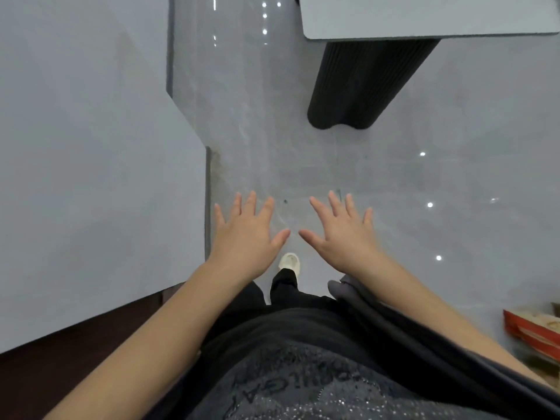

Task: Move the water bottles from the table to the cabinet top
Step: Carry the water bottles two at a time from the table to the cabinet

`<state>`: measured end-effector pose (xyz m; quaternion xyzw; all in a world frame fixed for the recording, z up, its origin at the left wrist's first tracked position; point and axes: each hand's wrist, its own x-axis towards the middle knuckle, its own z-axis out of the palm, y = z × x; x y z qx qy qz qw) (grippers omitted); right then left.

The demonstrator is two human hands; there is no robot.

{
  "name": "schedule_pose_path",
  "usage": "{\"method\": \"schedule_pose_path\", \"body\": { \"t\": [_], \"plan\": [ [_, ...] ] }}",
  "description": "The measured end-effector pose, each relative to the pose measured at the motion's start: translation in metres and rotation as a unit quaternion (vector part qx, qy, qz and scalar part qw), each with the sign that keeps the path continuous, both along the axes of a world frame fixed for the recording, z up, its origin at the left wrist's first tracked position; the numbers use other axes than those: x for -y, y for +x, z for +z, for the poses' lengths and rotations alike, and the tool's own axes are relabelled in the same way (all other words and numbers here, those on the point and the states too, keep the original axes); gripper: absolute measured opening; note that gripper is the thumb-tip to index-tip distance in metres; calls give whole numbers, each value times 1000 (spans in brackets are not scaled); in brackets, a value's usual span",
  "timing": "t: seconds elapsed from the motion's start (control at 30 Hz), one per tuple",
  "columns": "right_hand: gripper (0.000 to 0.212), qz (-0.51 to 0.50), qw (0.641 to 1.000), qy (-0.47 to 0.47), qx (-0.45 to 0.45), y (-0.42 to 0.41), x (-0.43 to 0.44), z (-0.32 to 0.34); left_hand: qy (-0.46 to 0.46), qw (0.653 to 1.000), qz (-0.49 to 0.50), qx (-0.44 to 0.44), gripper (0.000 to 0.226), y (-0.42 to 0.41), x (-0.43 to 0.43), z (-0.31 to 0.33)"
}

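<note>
- Glossy grey floor (pixel 272 147) fills the middle of the head view, seen from straight above, with small bright light spots (pixel 430 204) mirrored in it.
- At the left, a wide, flat grey top (pixel 91 162) runs from the upper edge down to the lower left. Its near side is dark brown.
- At the upper right is the rounded corner of a pale desk (pixel 424 19), which stands on a dark ribbed pedestal (pixel 363 83) reaching down to the floor.
- The left hand (pixel 247 237) is held out palm down above the floor, just beside the edge of the grey top. Its grip is spread, with straight, splayed fingers that hold nothing.
- The right hand (pixel 342 234) is held out level with it, also palm down, with its grip spread wide and nothing in it. The two thumbs point toward each other, near but apart.
- Both forearms are bare.
- Between the hands and lower down, a white shoe (pixel 290 262) pokes out from black trousers (pixel 285 289).
- A dark shirt (pixel 303 383) with lettering fills the bottom of the view.
- At the right edge, a red box (pixel 533 331) lies on the floor, cut off by the frame.
- From this view I cannot tell where the bottles are.
</note>
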<state>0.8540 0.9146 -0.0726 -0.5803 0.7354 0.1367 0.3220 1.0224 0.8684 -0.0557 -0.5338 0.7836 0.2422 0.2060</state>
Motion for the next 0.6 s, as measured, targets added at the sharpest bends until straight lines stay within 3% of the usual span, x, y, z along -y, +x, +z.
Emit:
{"method": "schedule_pose_path", "body": {
  "t": [0.27, 0.6],
  "plan": [
    [72, 19, 1000, 4, 3, -23, 57, 1, 24, 998, 51, -1, 70, -18, 47, -11],
    [72, -57, 998, 33, -13, -49, 173, -14, 53, 998, -15, -10, 71, -50, 186, -29]
  ]
}}
